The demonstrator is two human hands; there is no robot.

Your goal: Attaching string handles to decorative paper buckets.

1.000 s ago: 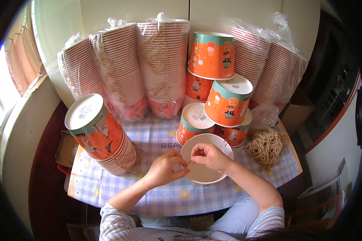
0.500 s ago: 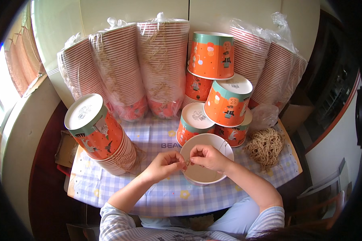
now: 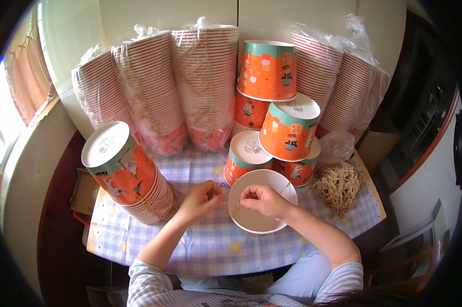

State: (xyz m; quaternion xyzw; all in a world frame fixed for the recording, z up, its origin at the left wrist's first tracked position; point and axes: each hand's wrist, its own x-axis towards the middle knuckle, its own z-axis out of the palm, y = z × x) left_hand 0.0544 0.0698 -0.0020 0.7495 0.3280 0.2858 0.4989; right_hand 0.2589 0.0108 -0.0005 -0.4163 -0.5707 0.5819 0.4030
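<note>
In front of me stands a white-lined paper bucket [image 3: 259, 221], its mouth facing up. Over its opening, my right hand [image 3: 266, 201] pinches a thin tan cord [image 3: 237, 209] at the fingertips; a bit of cord hangs below them, and another stretch shows by the far right rim. My left hand [image 3: 201, 202] is just left of the bucket, apart from the right one. Its fingers are curled in toward the thumb, and whatever may be between them is too small to see. A tangled bundle of tan cord [image 3: 338, 189] lies at the right of the table.
A leaning stack of orange-and-green buckets [image 3: 131, 174] is at the left. Several upside-down buckets [image 3: 291, 130] are piled behind the open one. Tall bucket stacks in clear plastic [image 3: 205, 77] line the back. A checked cloth [image 3: 200, 250] covers the table.
My left hand has moved left, away from the right hand and the bucket's rim. The right hand stays over the bucket, still pinching the cord.
</note>
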